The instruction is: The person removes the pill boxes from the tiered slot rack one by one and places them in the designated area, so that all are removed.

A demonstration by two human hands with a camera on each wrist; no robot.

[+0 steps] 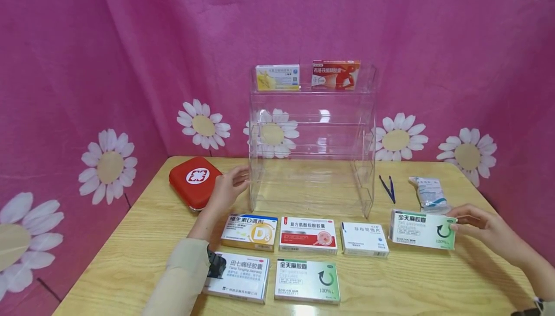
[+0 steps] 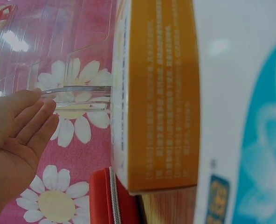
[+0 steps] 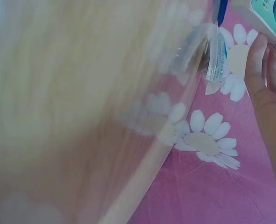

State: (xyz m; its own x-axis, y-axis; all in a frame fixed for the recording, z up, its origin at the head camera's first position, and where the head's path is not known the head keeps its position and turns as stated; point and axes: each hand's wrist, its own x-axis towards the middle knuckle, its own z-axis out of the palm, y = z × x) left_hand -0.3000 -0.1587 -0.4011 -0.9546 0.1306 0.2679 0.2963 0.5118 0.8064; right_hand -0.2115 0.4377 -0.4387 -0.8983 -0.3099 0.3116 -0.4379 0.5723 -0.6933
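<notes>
Left hand (image 1: 229, 188): fingers straight, tips touching the lower left edge of the clear acrylic rack (image 1: 312, 138), at 12 o'clock from the vitamin D3 box (image 1: 250, 231). Right hand (image 1: 479, 227): fingers curled around the right end of the green-and-white medicine box (image 1: 422, 229), which rests on the table (image 1: 130, 258) at 4 o'clock from the rack.

In the right wrist view we see the worktop (image 3: 82, 107) only as a blur, and the green-and-white box (image 3: 264, 14) is cut off at the top corner. In the left wrist view the orange-edged box (image 2: 161, 93) overruns the frame, its print unreadable.
</notes>
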